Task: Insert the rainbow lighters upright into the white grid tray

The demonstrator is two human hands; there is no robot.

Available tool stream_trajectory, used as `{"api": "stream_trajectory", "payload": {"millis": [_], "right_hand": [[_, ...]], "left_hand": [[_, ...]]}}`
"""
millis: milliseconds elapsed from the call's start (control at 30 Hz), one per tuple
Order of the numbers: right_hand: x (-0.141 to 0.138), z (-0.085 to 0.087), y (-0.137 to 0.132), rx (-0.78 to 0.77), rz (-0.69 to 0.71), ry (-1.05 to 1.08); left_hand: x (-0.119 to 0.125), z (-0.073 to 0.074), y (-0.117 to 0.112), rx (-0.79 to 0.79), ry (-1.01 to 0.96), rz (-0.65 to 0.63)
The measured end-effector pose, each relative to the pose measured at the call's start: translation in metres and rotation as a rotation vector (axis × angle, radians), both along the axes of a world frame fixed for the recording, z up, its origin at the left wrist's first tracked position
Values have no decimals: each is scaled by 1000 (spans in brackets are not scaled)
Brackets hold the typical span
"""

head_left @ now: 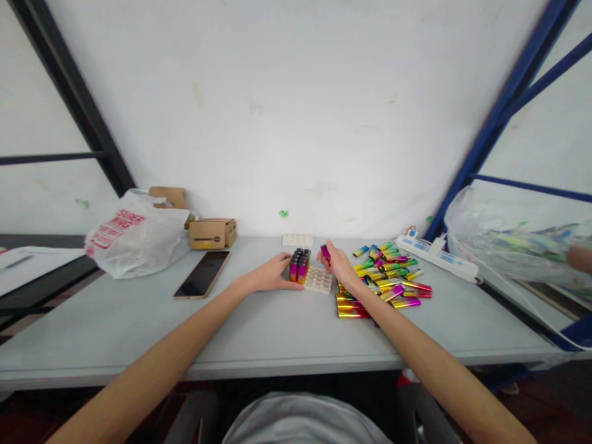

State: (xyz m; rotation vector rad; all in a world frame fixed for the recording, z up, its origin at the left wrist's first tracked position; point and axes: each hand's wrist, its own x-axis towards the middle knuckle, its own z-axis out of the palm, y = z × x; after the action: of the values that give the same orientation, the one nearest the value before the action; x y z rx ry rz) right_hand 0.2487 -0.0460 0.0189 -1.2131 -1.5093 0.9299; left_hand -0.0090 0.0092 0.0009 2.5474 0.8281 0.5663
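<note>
Several lighters [300, 266] with black tops and shiny purple-to-orange bodies stand upright in rows at the left part of a cream slotted tray [319, 280]. The tray's right part shows bare slots. My left hand [271, 273] spans the tray's left end, thumb along the near side and fingers behind, steadying it beside the standing lighters. Just above the tray's right side, my right hand [339, 262] pinches one purple lighter [325, 252], held tilted. A loose heap of metallic lighters [393, 271] in yellow, green, red, purple and blue lies right of the tray, partly behind my right forearm.
Another cream tray [297, 240] rests against the wall. At left are a phone [202, 274], a cardboard box [212, 234] and a white plastic bag [143, 234]. A power strip [437, 258] lies at right, near another person's hand [580, 258] at the edge.
</note>
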Motion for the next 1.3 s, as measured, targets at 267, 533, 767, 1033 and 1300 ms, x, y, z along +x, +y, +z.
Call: {"api": "stream_trajectory", "payload": {"millis": [267,533,767,1033,1300], "right_hand": [[6,-6,4,197,-27,-96],[13,0,-2,235,-118,-320],[10,4,-6,266,5,-409],[19,9,-7,278,126,-557],[38,9,5,264,-173,-884]], "left_hand": [[-1,-2,0,11,-8,-9],[1,-1,0,7,9,-12],[1,-2,1,-4,22,-12],[0,-2,0,17,27,-21],[-1,-1,0,26,62,-9]]}}
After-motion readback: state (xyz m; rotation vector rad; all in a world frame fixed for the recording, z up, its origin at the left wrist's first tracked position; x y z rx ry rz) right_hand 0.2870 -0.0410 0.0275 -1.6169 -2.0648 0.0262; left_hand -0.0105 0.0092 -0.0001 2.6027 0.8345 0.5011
